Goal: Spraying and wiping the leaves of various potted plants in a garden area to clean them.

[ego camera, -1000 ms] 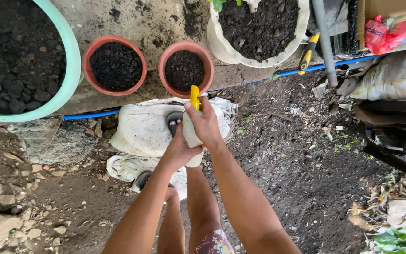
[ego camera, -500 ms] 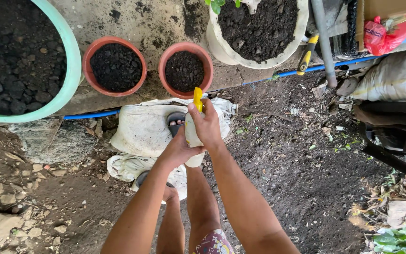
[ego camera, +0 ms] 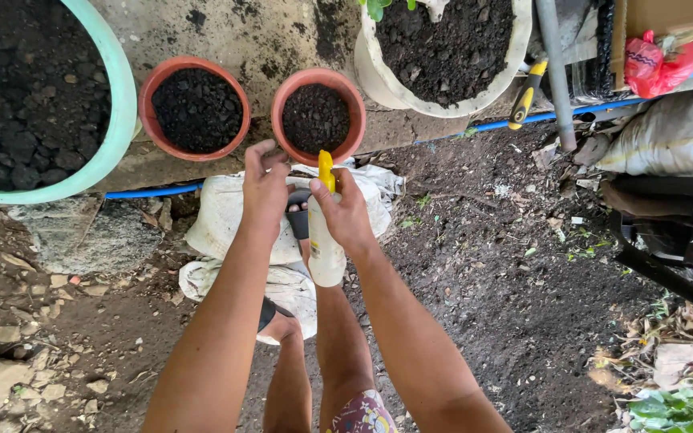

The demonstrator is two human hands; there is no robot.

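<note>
Nearest, the right hand (ego camera: 345, 215) is wrapped firmly around a pale spray bottle (ego camera: 324, 244) with a yellow trigger head (ego camera: 326, 170). The bottle stands nearly upright in the view, its long axis running from the base near the person's knees up to the nozzle, which points toward the pots ahead. The index finger lies by the trigger; whether it is pressing I cannot tell.

Just beside it, the left hand (ego camera: 265, 184) is off the bottle and holds nothing, its fingers loosely curled and lifted toward the rim of the nearer terracotta pot (ego camera: 279, 96). That hand is the closer of the two to the pot, while the bottle's nozzle sits just below the pot's near edge.

Under the hands lies a crumpled white sack (ego camera: 226, 220) on bare earth.

Farther on, along a concrete ledge (ego camera: 258, 40), the nearer terracotta pot is filled with dark crumbly soil, as is a second terracotta pot (ego camera: 148, 88) to its left. A large green tub (ego camera: 122, 104) at far left holds soil with stones, and a white planter (ego camera: 378, 80) at the top holds dark soil.
</note>
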